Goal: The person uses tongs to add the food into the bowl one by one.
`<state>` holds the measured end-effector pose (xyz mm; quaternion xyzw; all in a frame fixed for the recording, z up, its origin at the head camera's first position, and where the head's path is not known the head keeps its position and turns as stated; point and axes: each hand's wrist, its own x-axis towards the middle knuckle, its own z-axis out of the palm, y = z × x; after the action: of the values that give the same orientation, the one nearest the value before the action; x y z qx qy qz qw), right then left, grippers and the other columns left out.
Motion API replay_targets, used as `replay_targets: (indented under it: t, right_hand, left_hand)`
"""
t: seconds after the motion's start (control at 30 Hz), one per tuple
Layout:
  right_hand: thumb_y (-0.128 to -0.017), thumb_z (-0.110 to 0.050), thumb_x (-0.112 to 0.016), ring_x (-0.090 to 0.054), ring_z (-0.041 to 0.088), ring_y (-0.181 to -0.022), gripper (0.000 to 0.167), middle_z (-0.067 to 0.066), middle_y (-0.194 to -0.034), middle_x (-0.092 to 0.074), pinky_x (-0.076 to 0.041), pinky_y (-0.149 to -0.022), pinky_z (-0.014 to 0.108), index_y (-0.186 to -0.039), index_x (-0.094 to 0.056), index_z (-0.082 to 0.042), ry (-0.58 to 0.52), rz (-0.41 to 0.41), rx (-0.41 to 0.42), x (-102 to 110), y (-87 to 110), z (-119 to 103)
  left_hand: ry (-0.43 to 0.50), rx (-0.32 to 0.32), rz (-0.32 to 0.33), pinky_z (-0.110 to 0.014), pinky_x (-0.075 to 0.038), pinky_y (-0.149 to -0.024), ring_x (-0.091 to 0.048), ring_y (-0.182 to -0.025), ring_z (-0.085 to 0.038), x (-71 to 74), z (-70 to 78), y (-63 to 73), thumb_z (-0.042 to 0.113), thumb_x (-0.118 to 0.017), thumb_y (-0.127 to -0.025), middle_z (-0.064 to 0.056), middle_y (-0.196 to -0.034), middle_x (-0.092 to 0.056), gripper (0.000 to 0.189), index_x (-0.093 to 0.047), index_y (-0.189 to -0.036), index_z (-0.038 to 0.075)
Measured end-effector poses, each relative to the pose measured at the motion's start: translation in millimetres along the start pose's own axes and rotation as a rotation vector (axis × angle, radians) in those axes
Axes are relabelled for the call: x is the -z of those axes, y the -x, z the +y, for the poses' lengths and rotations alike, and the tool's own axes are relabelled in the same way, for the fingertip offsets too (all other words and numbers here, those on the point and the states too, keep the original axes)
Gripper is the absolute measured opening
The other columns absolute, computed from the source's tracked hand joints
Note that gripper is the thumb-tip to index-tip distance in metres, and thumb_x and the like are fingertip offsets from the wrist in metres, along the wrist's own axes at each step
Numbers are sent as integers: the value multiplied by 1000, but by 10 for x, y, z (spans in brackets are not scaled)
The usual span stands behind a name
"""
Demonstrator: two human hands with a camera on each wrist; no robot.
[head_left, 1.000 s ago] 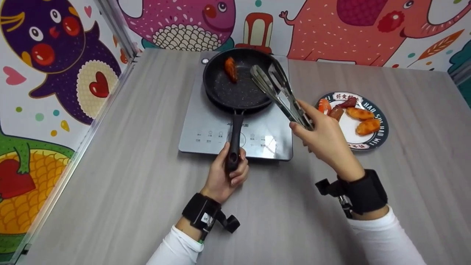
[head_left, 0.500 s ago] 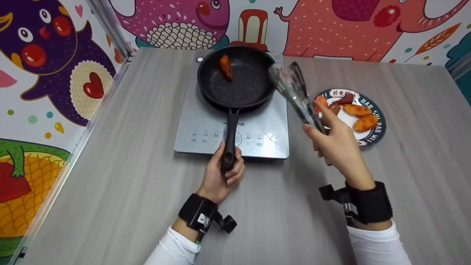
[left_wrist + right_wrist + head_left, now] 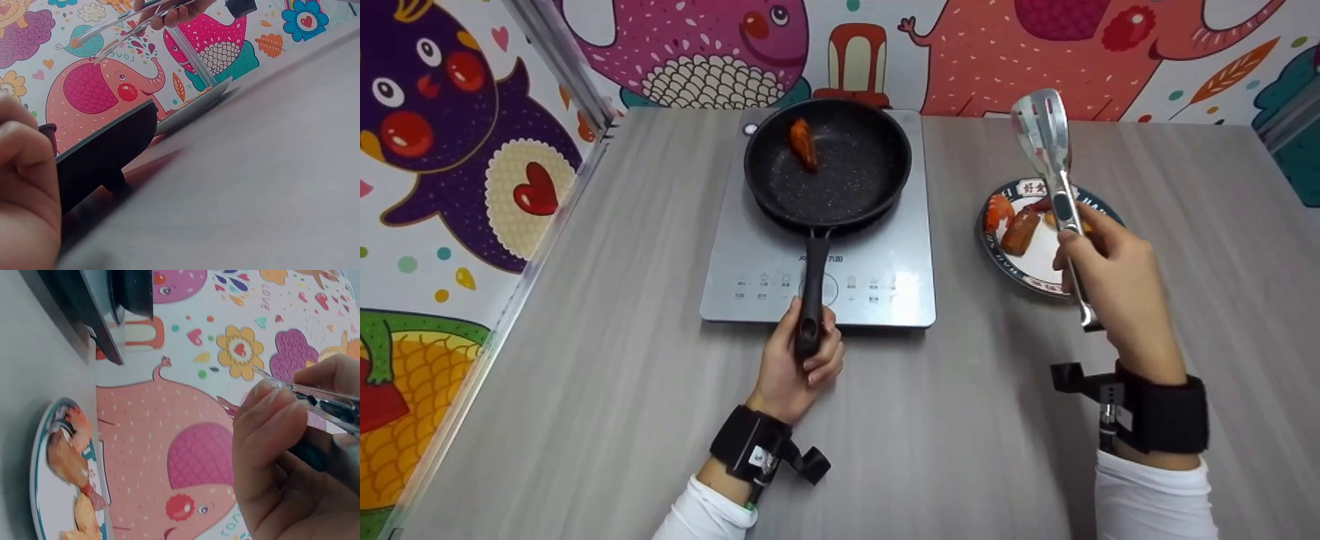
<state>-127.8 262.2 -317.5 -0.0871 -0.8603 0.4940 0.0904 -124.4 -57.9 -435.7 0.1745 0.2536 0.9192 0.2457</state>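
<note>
My left hand [image 3: 784, 375] grips the black handle [image 3: 814, 281] of a frying pan [image 3: 847, 184]. A browned chicken wing [image 3: 802, 144] lies in the pan, left of its middle. My right hand [image 3: 1129, 292] holds metal tongs [image 3: 1061, 199], slotted ends pointing away and spread, with nothing visible between them. Below the tongs in the head view is a plate [image 3: 1050, 283] with a dark rim, bearing a shrimp [image 3: 999, 212], a brown piece of food [image 3: 1020, 231] and further pieces partly hidden by the tongs and hand. The right wrist view shows the plate [image 3: 49, 495] below the raised hand.
Under the pan is a silver induction cooktop [image 3: 727, 296] with touch controls along its front. A wood-grain table [image 3: 607, 337] carries everything. Walls [image 3: 967, 56] with cartoon animals close off the back and left side.
My right hand has carried the tongs rightward from the pan's right side to over the plate, turning them more upright. My left hand keeps its grip on the handle; the wing stays put.
</note>
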Motion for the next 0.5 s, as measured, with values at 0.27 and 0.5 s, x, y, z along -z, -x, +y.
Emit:
replay_targets:
  t: [0.27,0.5]
  right_hand:
    - [-88,-31,-53,-53,18,-59,49,9,-82,-61,-40,-43,25,-133,-42,-16,69,22,-34,140,-18,68]
    - [-84,-38,-58,-55,17,-67,56,8,-103,-57,-44,-47,26,-134,-40,-17,166,7,-93,201,-43,187]
  left_hand:
    - [-9,-19,-3,-22,-19,-36,-25,-39,-9,2,17,24,39,-17,-98,5,-51,-30,45,-46,-88,6]
    - [-21,-3,-4,-22,-20,-37,-25,-40,-9,-14,2,-1,40,-18,-98,5,-52,-29,45,-46,-88,6]
